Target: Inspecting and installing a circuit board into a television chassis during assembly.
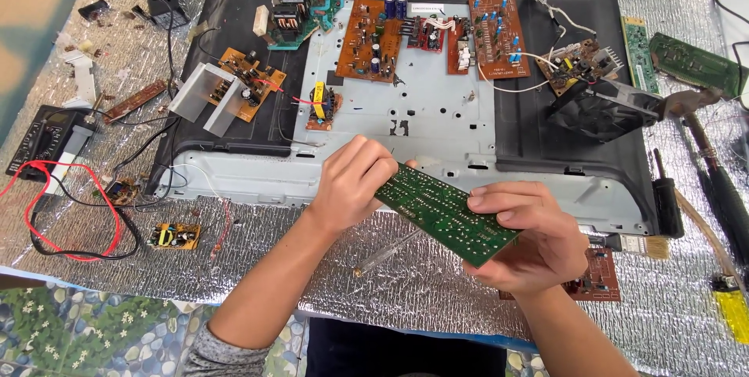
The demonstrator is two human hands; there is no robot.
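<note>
Both hands held a long, narrow green printed circuit board (445, 213), solder side up, tilted so that its far end sat higher than its near end. It hovered just above the near edge of the large pale grey metal chassis plate (437, 123), which lay inside a black plastic housing (226, 10). The left hand (355, 182) was curled around the board's far end, fingers folded over the edge. The right hand (530, 240) cradled the near end from below, with its thumb pressed flat on the top face.

A thin metal-tipped tool with a clear handle (388, 252) lay under the board on the crinkled silver foil mat (421, 291), just nearer than the plate. Several brown circuit boards with blue capacitors (374, 38) rested on the far part of the plate. A black multimeter with red and black leads (43, 139) sat well to the left of the plate, and a paintbrush with pale bristles (644, 246) lay just off its near right corner.
</note>
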